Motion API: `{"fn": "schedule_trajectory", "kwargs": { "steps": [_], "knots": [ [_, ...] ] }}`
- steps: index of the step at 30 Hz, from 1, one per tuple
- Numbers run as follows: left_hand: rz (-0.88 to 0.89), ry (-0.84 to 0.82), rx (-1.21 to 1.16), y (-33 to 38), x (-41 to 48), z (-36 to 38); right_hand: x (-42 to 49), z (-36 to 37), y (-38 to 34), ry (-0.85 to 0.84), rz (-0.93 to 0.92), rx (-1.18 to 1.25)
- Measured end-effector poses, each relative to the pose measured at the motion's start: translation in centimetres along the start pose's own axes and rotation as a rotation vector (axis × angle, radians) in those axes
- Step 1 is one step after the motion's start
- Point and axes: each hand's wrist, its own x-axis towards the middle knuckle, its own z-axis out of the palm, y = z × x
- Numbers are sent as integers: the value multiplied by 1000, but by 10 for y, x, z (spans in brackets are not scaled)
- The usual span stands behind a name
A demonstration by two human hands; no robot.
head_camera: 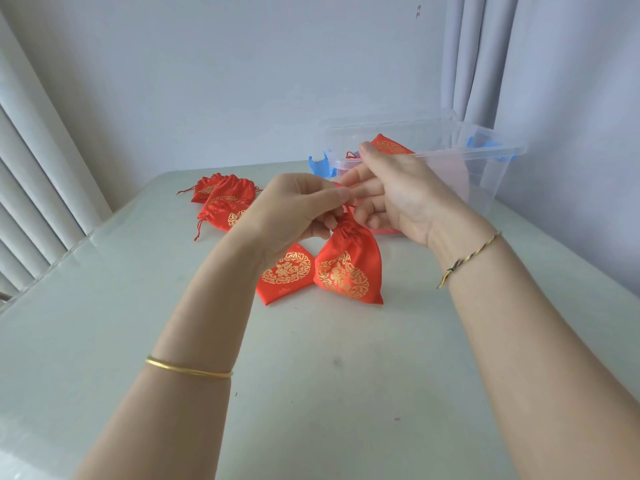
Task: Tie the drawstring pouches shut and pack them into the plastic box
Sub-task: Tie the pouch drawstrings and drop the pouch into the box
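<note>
A red drawstring pouch [348, 271] with a gold emblem hangs above the table, its neck gathered tight. My left hand [294, 209] pinches the red cord at that neck. My right hand [391, 192] pinches the other cord end just above the neck. A second red pouch [285, 275] lies flat on the table right behind it, partly hidden by my left wrist. Several more pouches [225, 202] lie in a heap at the back left. The clear plastic box [485, 161] stands at the back right with one pouch [391, 145] leaning inside.
The box has blue latches [320, 164] at both ends. The pale table [329, 375] runs up to a white wall, with vertical blinds at the left and a curtain behind the box at the right.
</note>
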Motion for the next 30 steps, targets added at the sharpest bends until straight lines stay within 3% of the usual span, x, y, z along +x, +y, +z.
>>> {"fn": "schedule_trajectory", "kwargs": {
  "steps": [5, 13, 21, 23, 27, 30],
  "knots": [
    [-14, 89, -62, 0, 2, 0, -2, -2, -2, -13, -56, -115],
    [-57, 226, -124, -1, 2, -2, 3, 0, 7, -67, -374, -391],
    [-52, 266, -220, 4, 1, -4, 2, 6, 3, 65, -479, -680],
    [-28, 281, -168, 5, 1, -6, 3, 6, 5, 66, -395, -559],
    [151, 398, 209, 13, -3, -4, 7, 6, 10, 70, -120, -145],
    [269, 378, 485, 16, -4, 2, 6, 8, 10, 51, -14, -3]
  ]
}}
